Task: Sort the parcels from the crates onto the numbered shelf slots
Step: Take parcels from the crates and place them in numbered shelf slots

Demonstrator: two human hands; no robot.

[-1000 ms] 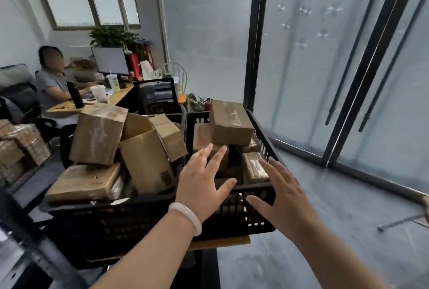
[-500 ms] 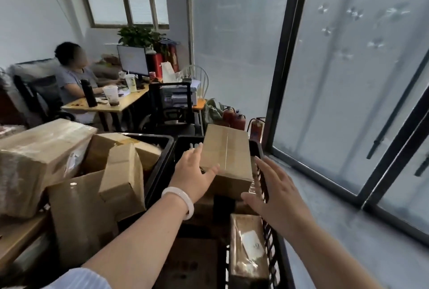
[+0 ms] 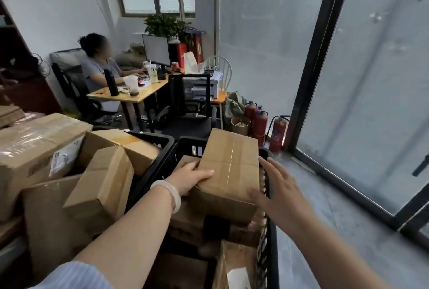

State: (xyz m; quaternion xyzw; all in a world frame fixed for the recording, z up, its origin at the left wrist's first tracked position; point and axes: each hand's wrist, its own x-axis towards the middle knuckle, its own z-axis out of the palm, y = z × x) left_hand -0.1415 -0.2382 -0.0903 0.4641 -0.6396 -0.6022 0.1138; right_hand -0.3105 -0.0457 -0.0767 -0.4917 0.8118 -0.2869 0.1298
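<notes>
Your left hand [image 3: 190, 178] clamps the near-left edge of the top parcel [image 3: 228, 172], thumb lying on its taped top face, fingers hidden under the side. Your right hand [image 3: 277, 190] is spread flat against the parcel's right edge, fingers apart, just inside the right crate's rim [image 3: 270, 219]. The parcel sits atop others in that crate. Left of your grip, the neighbouring crate [image 3: 160, 142] crowds in with boxes; right of it, bare floor [image 3: 336, 230] runs to the glass door [image 3: 371, 103].

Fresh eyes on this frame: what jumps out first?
The two hands closing on a taped cardboard box atop the right black crate: left hand grips its left edge, right hand is open at its right side. Left of it, the other crate overflows with parcels.
</notes>
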